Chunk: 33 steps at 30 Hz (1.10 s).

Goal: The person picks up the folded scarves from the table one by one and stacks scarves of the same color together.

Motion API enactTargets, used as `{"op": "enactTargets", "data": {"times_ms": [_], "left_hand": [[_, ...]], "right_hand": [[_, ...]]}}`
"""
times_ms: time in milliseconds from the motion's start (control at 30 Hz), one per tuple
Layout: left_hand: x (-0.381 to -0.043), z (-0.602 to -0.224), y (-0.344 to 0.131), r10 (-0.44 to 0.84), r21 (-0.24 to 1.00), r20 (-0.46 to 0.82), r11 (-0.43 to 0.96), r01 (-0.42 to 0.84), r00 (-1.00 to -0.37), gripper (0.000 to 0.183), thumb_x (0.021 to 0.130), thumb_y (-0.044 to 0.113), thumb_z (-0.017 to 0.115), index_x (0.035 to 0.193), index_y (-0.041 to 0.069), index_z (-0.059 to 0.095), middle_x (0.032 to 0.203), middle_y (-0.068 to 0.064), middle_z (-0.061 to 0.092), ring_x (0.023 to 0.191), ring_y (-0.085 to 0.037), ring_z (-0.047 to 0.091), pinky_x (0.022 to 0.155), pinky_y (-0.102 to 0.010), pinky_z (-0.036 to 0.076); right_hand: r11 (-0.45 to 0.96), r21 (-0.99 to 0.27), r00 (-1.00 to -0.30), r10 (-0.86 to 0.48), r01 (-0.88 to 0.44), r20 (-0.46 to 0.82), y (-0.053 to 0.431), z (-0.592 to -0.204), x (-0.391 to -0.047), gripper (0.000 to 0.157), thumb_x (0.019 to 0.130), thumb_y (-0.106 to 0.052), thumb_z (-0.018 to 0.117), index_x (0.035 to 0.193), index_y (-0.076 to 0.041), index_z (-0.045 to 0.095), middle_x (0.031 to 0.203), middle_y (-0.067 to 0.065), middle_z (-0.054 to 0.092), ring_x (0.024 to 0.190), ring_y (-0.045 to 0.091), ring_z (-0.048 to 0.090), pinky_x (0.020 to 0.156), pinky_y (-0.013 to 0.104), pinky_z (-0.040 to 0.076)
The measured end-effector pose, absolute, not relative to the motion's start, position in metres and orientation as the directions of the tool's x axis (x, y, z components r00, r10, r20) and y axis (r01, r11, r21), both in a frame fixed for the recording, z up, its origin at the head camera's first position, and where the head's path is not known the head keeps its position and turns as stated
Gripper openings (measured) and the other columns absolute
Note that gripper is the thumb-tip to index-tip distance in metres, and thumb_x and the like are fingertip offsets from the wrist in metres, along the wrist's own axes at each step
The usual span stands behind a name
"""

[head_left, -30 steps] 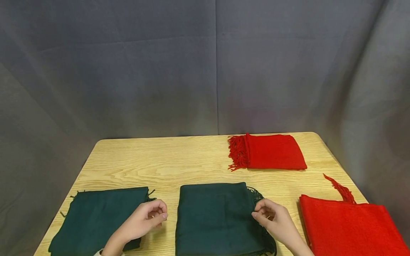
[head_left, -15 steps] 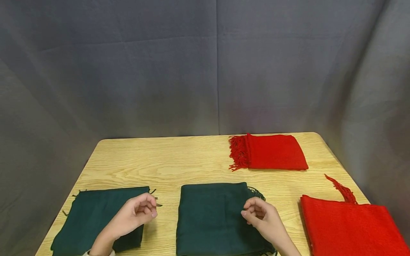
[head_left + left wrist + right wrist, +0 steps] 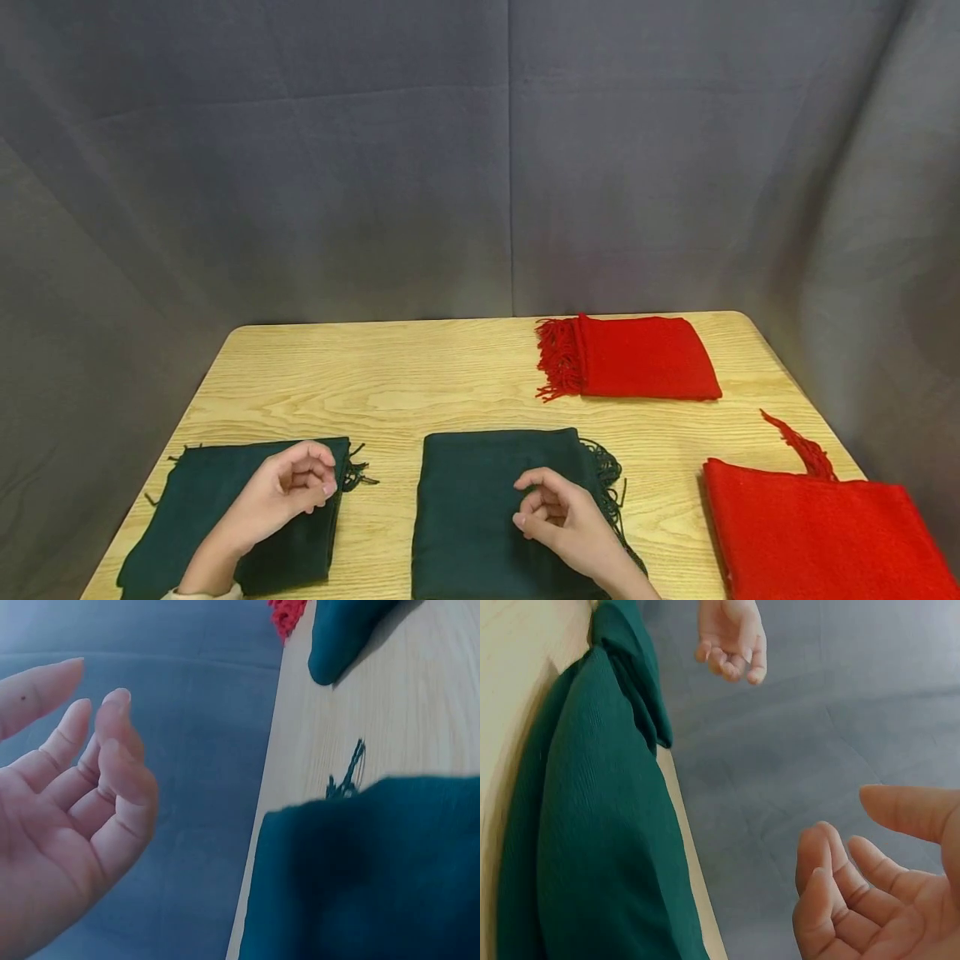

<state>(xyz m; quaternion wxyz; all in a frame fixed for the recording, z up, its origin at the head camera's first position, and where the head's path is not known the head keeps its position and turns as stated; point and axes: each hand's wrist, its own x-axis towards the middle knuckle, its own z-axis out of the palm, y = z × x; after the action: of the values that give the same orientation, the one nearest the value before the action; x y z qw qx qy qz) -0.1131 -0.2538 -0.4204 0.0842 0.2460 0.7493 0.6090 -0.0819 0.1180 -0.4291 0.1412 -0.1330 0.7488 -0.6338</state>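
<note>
Two folded dark green scarves with fringes lie on the table, the left green scarf (image 3: pixel 217 492) and the middle green scarf (image 3: pixel 472 508). Above the left one hovers my left hand (image 3: pixel 281 492), its fingers loosely curled around nothing. My right hand (image 3: pixel 562 521) hangs in the air over the middle scarf, also loosely curled and holding nothing. In the left wrist view a gap shows between the left hand (image 3: pixel 82 787) and the cloth. The right wrist view shows the right hand (image 3: pixel 877 892) apart from the green cloth (image 3: pixel 607 802).
A smaller folded red scarf (image 3: pixel 645 358) lies at the back right, its fringe pointing left. At the front right is a larger folded red scarf (image 3: pixel 817 533) with a fringe strand sticking out behind. Grey curtain (image 3: pixel 375 183) surrounds the wooden table (image 3: pixel 375 367).
Both hands have moved left. The right hand has left the fringe edge of the middle scarf and is over its cloth; the left hand has shifted over the left scarf. The scarves stay put.
</note>
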Motion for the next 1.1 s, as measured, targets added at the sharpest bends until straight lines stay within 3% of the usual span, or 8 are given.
{"op": "enactTargets", "data": {"times_ms": [200,433,633,833,1100], "left_hand": [[-0.117,-0.42,-0.265,0.462,0.952,0.187,0.133,0.276,-0.867,0.026,0.088,-0.007,0.05,0.111,0.005,0.051,0.087,-0.004,0.06,0.07,-0.022,0.058,0.056,-0.033,0.049],[-0.122,-0.419,-0.281,0.479,0.949,0.192,0.133,0.287,-0.857,0.038,0.088,-0.009,0.05,0.118,0.013,0.056,0.089,-0.003,0.061,0.071,-0.019,0.059,0.057,-0.032,0.05],[-0.124,-0.419,-0.294,0.442,0.944,0.162,0.192,0.269,-0.883,0.037,0.088,-0.008,0.051,0.117,0.014,0.058,0.091,0.002,0.061,0.073,-0.017,0.06,0.058,-0.03,0.05],[-0.125,-0.423,-0.307,0.365,0.937,0.123,0.262,0.229,-0.923,0.033,0.088,-0.005,0.053,0.116,0.013,0.058,0.089,-0.001,0.061,0.073,-0.018,0.061,0.057,-0.031,0.049],[-0.123,-0.434,-0.321,0.282,0.937,0.037,0.324,0.131,-0.959,0.03,0.089,0.001,0.054,0.113,0.019,0.058,0.087,-0.005,0.062,0.071,-0.019,0.06,0.054,-0.032,0.048]], "right_hand": [[0.115,-0.993,-0.913,-0.409,-0.041,-0.009,0.104,-0.432,-0.085,0.042,0.084,-0.006,0.063,0.121,0.002,0.045,0.083,0.012,0.06,0.067,0.015,0.06,0.058,0.025,0.048],[0.072,-0.996,-0.9,-0.436,-0.049,0.013,0.092,-0.438,-0.088,0.045,0.084,-0.004,0.062,0.125,0.0,0.044,0.084,0.013,0.061,0.067,0.013,0.059,0.057,0.023,0.047],[0.053,-0.998,-0.888,-0.459,-0.033,0.005,0.082,-0.442,-0.091,0.047,0.084,-0.002,0.062,0.126,0.0,0.043,0.085,0.015,0.061,0.066,0.013,0.06,0.059,0.022,0.047],[0.045,-0.999,-0.877,-0.48,-0.001,-0.021,0.068,-0.44,-0.093,0.044,0.085,-0.002,0.061,0.125,-0.001,0.044,0.085,0.014,0.061,0.066,0.015,0.06,0.059,0.021,0.046],[0.038,-0.999,-0.877,-0.48,-0.005,-0.014,0.047,-0.449,-0.097,0.042,0.084,-0.004,0.063,0.123,-0.001,0.048,0.086,0.01,0.061,0.063,0.012,0.058,0.059,0.021,0.046]]}}
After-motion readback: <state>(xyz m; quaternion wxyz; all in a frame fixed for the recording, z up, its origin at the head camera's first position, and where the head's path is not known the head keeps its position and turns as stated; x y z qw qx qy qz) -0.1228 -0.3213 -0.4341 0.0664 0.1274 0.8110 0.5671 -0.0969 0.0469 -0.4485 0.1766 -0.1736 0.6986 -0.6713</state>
